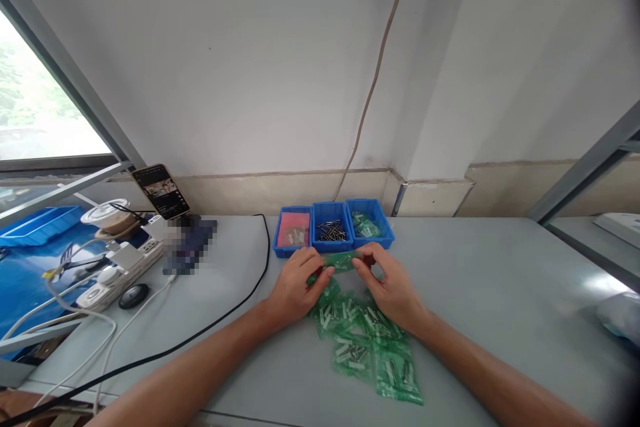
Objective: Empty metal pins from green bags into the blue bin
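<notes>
Both hands hold one small green plastic bag [343,261] of metal parts just above the grey table [490,293]. My left hand [297,285] pinches its left end. Its right end is pinched by my right hand [390,283]. Under and in front of the hands lies a pile of several green bags [367,347] with small metal pieces inside. Just beyond the hands stand three blue bins in a row: the left bin [293,231] holds a pink bag, the middle bin [331,229] holds dark metal pins, the right bin [369,223] holds green bags.
A black cable [200,333] curves across the table's left part. At the left stand a propped phone [161,191], a white power strip [120,267] with plugs and white leads, and a blue tray [35,225]. A beige cable [373,80] runs down the wall. A metal shelf frame [585,173] is at the right.
</notes>
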`<state>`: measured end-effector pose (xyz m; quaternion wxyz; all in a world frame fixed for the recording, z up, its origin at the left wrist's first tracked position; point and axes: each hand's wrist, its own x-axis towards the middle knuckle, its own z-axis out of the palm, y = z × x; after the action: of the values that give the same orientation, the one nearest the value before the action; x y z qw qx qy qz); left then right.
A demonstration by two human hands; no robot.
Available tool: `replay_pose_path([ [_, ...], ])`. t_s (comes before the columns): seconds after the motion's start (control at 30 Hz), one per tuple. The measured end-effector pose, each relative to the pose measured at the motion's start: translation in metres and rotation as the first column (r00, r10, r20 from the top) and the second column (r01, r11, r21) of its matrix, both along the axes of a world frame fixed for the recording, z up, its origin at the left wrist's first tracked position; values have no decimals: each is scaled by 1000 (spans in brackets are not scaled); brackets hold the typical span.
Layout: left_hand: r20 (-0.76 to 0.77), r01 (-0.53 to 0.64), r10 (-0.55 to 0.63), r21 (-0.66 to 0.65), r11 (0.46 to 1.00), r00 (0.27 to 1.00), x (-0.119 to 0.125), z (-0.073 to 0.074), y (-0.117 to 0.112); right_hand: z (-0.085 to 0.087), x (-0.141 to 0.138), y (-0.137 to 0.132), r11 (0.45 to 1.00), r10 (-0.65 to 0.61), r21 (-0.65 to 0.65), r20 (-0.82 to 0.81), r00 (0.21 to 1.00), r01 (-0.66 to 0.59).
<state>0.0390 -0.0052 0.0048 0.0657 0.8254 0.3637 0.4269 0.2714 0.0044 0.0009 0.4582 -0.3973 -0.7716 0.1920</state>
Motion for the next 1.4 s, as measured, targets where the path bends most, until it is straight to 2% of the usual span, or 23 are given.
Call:
replay_pose_path([
  [0.1,50,43,-43,-7,999,998,0,1,0,-5,-2,1,991,-2,-130,-97,995,-11],
  [0.2,69,57,-57,0,998,996,-1,3,1,-9,-3,4,979,-7,-201,-202,979,-34],
  [0.27,44,72,-72,1,997,996,-1,4,2,-9,-2,5,976,-8,-213,-231,973,-43],
  [0.47,-26,103,-102,71,992,994,-2,4,3,-2,-1,1,976,-4,-216,-170,985,-33],
  [0.63,-34,153,-152,26,988,988,-3,3,1,-4,0,-2,960,-31,-279,-217,976,-32],
  [0.77,-12,105,-105,11,994,994,-3,-1,1,-8,0,-1,966,8,-249,-243,970,-70],
  [0.9,84,55,-47,-102,993,995,-3,-12,2,-5,-3,-2,985,30,-164,-145,989,-54],
  [0.97,188,-5,45,-207,978,981,-2,-16,3,-2,-5,-4,988,45,-144,-105,993,-60],
  [1.03,261,11,71,-302,953,963,-1,-17,3,0,-5,-6,988,60,-137,-80,995,-71],
  [1.13,278,81,40,-412,908,960,2,-13,2,1,-5,-7,989,80,-119,-54,995,-86],
  [1.27,312,137,19,-469,873,950,4,-7,0,0,-4,-7,988,111,-108,-27,993,-113],
  [1.4,302,120,22,-445,887,953,6,-6,-3,2,-5,-8,985,117,-123,-9,993,-118],
])
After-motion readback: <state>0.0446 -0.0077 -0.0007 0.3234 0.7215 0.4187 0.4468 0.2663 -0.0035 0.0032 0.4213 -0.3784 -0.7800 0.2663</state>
